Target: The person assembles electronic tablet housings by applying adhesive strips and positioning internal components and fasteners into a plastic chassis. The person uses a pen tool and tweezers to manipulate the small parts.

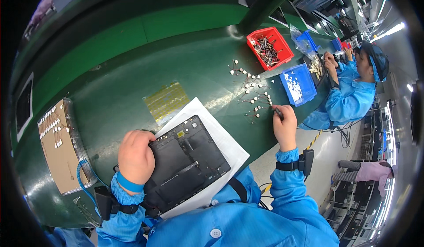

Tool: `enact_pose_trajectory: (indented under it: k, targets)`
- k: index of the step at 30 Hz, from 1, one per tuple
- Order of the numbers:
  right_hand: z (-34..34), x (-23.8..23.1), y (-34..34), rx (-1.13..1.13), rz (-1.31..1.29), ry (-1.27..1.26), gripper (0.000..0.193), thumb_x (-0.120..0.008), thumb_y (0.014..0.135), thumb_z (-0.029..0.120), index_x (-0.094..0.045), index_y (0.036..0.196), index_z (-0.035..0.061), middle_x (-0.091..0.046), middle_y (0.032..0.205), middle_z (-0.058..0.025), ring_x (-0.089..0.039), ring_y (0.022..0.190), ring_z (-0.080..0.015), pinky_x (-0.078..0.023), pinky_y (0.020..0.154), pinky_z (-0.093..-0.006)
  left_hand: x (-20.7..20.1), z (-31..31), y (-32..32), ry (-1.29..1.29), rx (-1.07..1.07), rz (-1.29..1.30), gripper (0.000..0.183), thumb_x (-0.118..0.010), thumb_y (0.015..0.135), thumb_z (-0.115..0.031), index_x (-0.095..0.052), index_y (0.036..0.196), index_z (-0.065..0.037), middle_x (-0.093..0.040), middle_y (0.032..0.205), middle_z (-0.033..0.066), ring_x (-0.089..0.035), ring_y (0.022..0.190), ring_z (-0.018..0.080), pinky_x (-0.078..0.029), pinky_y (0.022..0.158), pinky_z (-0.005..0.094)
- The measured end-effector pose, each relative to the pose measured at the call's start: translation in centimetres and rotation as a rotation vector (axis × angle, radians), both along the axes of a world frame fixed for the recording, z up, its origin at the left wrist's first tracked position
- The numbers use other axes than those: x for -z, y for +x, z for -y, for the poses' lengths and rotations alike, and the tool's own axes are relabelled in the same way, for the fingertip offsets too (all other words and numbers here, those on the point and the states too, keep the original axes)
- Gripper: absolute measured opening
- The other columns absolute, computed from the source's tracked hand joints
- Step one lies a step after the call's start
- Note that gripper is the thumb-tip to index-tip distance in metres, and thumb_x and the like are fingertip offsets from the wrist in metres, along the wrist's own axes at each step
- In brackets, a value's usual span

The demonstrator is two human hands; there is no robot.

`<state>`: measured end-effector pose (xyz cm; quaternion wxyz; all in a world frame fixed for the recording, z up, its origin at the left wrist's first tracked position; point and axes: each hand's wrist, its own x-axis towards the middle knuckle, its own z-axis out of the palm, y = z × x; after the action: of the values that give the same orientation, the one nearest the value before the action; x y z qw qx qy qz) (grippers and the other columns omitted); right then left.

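Note:
A black tablet housing (190,158) with its inner side up lies tilted on white sheets (234,150) at the table's near edge. My left hand (137,154) has its fingers curled over the housing's left edge and grips it. To the right, my right hand (286,125) is closed around black tweezers (277,113); their tips are hard to make out. Just beyond that hand, several small white round parts with thin wires (254,99) lie scattered on the green table.
A red bin (285,52) of small wired parts and a blue bin (304,101) of white pieces stand at the right. Yellow tape strips (165,101) lie beyond the housing. More wired parts rest on cardboard (70,167) at left. A co-worker (353,97) sits at the right.

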<state>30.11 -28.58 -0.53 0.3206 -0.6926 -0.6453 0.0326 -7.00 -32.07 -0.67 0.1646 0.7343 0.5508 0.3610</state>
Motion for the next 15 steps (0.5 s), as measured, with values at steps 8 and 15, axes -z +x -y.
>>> enact_pose_trajectory:
  k: [8,15]
  targets:
    - [0.4,-0.2,0.1,0.170,-0.267,0.078,0.008,-0.065,0.074,0.002,-0.060,0.080,0.0003,-0.058,0.071,-0.0037,-0.053,0.060,-0.0099,-0.041,0.054,-0.0230,0.0,0.1,0.0,0.023,0.017,-0.004,0.022,-0.045,0.061,0.010,-0.053,0.078,0.000,-0.054,0.075,0.0154,-0.052,0.073,0.0337,-0.043,0.065,0.0397]
    - [7.5,-3.1,-8.2,-0.317,-0.803,-0.449,0.006,-0.062,0.074,-0.001,-0.063,0.078,0.0032,-0.063,0.076,-0.0023,-0.054,0.062,-0.0059,-0.042,0.053,-0.0194,0.4,0.0,-0.1,0.064,0.026,0.017,0.022,-0.042,0.062,0.011,-0.053,0.078,0.001,-0.053,0.073,0.0163,-0.052,0.072,0.0333,-0.043,0.064,0.0386]
